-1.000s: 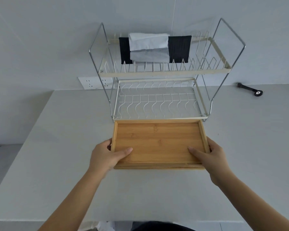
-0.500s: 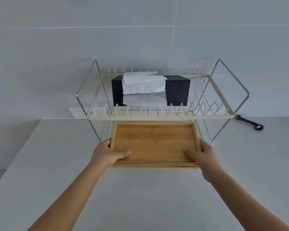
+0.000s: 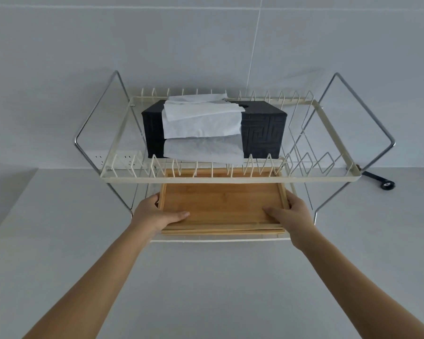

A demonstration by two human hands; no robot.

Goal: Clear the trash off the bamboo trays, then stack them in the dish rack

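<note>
Forearms reach from the near edge of the grey surface [image 3: 218, 285]. The left hand [image 3: 154, 212] and right hand [image 3: 293, 212] pinch the stacked bamboo trays [image 3: 224, 206] by their ends, thumbs on top, fingers hidden beneath. Trays sit partly inside the dish rack [image 3: 230, 178], in its lower tier. Above, a black tissue box [image 3: 262, 129] rests on the upper tier.
</note>
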